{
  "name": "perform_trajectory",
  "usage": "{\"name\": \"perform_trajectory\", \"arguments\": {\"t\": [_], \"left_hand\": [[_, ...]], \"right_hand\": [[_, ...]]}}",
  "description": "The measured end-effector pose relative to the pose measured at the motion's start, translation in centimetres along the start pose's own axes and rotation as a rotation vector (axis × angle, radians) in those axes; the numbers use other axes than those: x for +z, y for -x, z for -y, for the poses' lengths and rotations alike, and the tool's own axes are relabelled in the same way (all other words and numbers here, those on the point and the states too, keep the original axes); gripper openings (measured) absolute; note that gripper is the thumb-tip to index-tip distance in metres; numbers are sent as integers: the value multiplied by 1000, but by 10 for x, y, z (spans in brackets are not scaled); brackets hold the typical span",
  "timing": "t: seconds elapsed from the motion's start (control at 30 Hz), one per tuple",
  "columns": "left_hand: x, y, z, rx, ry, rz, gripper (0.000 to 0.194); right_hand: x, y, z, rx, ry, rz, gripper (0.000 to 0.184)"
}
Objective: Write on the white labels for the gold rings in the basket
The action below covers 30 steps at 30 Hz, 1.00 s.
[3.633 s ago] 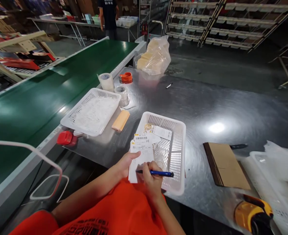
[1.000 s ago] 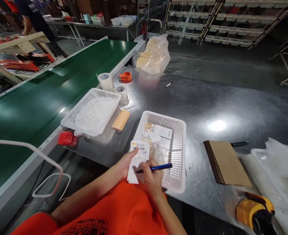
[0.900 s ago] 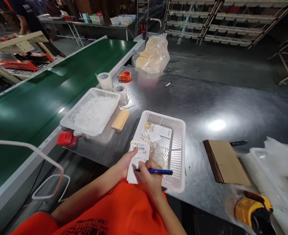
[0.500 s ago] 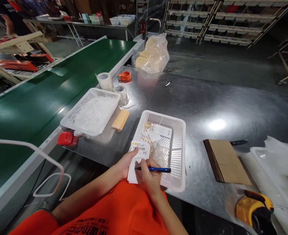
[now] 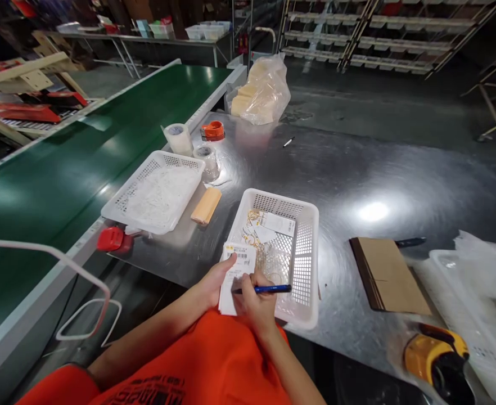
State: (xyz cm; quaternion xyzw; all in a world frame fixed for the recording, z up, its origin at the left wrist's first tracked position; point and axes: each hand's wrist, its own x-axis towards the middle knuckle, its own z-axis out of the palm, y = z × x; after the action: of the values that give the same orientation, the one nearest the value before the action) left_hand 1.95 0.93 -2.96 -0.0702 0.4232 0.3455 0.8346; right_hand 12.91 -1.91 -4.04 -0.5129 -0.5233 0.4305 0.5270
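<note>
My left hand [image 5: 213, 286] is closed on a stack of white paper slips [image 5: 236, 267], its thumb pressing the top one, which bears a barcode and a yellow mark. A blue pen [image 5: 273, 289] is gripped in my right hand [image 5: 258, 301], its tip end over the lower part of the slips. Both hands are at the near left corner of a white perforated basket [image 5: 312, 253]. Inside the basket are clear bags with gold-coloured pieces [image 5: 254, 216] and a white label [image 5: 279, 223]; the slips and my right hand hide part of its contents.
Left on the metal table [image 5: 336, 169] stand another white basket [image 5: 112, 209] with clear plastic, tape rolls [image 5: 177, 139], an orange tape dispenser [image 5: 212, 130] and a tan bundle [image 5: 206, 206]. Brown cardboard [image 5: 393, 275] and a yellow-black tape dispenser [image 5: 436, 357] lie right. A green conveyor [image 5: 83, 152] runs alongside.
The whole view has shifted very slightly. Both hands keep their hold on the slips and the pen, with almost no movement; a small handwritten-looking mark shows beside the barcode.
</note>
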Motion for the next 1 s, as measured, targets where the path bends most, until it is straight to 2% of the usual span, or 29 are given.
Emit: {"name": "perform_trajectory", "arguments": {"t": [0.17, 0.3, 0.6, 0.87, 1.0], "left_hand": [[4, 3, 0, -7, 2, 1, 45], [9, 6, -1, 0, 0, -32, 46], [7, 4, 0, 20, 28, -22, 44], [10, 8, -1, -25, 16, -76, 48], [7, 6, 0, -19, 40, -41, 47]], "right_hand": [[-1, 0, 2, 11, -11, 21, 41], [0, -1, 2, 24, -8, -28, 43], [0, 0, 4, 44, -28, -15, 41], [1, 0, 1, -3, -4, -30, 40], [-1, 1, 0, -39, 9, 2, 40]]}}
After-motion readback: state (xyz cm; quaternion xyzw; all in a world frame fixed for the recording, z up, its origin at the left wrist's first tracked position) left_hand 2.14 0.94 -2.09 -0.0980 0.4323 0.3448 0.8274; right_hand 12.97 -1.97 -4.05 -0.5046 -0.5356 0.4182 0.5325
